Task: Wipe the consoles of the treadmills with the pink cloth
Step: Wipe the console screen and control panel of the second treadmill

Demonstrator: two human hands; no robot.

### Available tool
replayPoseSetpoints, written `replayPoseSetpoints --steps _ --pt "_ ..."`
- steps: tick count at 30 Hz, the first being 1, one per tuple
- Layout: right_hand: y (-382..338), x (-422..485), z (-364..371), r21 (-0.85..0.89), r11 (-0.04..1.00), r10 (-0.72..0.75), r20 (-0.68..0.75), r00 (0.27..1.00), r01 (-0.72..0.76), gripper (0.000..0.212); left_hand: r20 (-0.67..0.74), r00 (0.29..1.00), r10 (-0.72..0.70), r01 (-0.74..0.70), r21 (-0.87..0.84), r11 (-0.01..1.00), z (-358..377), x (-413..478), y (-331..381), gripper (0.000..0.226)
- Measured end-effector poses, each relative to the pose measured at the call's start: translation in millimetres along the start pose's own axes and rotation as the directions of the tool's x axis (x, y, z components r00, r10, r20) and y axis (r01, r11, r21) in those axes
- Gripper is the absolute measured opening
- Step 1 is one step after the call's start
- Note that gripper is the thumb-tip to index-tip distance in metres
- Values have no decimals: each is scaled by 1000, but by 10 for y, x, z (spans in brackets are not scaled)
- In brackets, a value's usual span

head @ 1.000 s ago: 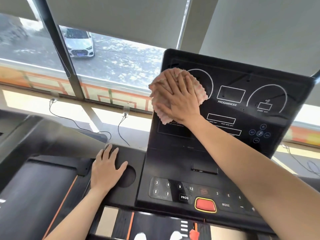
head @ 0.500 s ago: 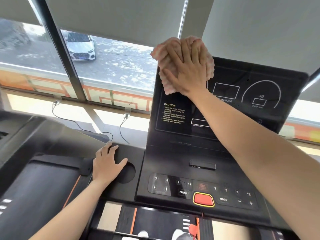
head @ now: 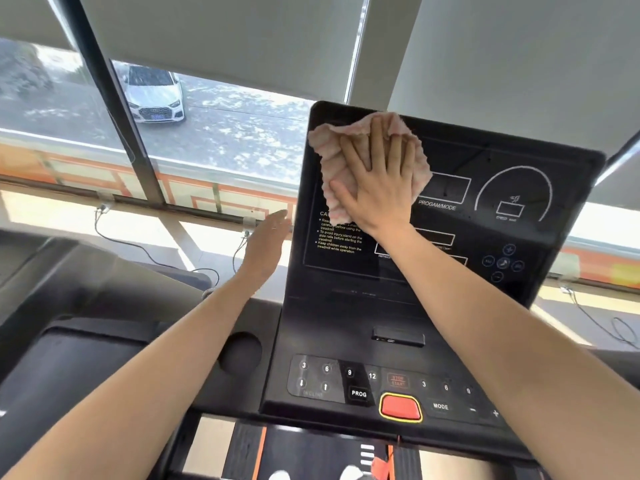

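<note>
The black treadmill console (head: pixel 519 278) stands tilted in front of me, with a display panel above and a button strip below. My right hand (head: pixel 379 181) lies flat, fingers straight, pressing the pink cloth (head: pixel 332 157) against the upper left of the display panel. The cloth sticks out to the left of and above the hand. My left hand (head: pixel 265 242) is raised in the air just left of the console's left edge, fingers extended and blurred, holding nothing.
A round cup recess (head: pixel 240 353) sits left of the button strip, and a red stop button (head: pixel 400 407) lies at its middle. Behind the console a window with a dark frame post (head: pixel 117 109) and cables (head: pixel 138 247) on the sill. Another treadmill (head: pixel 69 341) stands at left.
My left hand has lifted off the cup recess and risen beside the console's left edge. My right hand has slid the cloth down from the panel's top edge onto the upper left display.
</note>
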State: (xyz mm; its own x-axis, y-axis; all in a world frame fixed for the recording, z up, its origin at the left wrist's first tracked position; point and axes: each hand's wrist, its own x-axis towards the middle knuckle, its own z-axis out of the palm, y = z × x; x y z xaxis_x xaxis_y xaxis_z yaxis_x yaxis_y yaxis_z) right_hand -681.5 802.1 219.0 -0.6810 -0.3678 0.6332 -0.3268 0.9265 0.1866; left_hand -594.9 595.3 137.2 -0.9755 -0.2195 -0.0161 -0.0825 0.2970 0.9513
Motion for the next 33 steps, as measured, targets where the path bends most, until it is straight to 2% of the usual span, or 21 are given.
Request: replayPoseSetpoints --steps 4,8,12,20,25,29,33 --pt "47 -285 94 0 999 -43 34 999 43 75 35 999 32 -25 -200 980 143 278 434 50" --pt "56 -583 208 -1 998 -67 62 996 67 86 -34 999 16 -24 -237 971 320 376 544 32" --pt "4 -921 335 -21 997 -73 99 992 76 93 -45 999 0 -13 -291 956 417 363 480 29" --pt "-124 -1400 458 8 995 -95 148 984 95 87 -63 998 30 -48 -323 945 418 306 523 26" --pt "-42 -1323 447 -6 994 -110 122 986 111 83 -84 996 17 -43 -324 945 448 368 436 30" --pt "163 -950 307 -39 999 -36 55 998 38 85 -93 996 -5 -29 -359 933 458 363 423 46" --pt "395 -433 91 -56 998 42 -13 999 -43 86 -86 996 -34 2 -353 936 468 344 469 29"
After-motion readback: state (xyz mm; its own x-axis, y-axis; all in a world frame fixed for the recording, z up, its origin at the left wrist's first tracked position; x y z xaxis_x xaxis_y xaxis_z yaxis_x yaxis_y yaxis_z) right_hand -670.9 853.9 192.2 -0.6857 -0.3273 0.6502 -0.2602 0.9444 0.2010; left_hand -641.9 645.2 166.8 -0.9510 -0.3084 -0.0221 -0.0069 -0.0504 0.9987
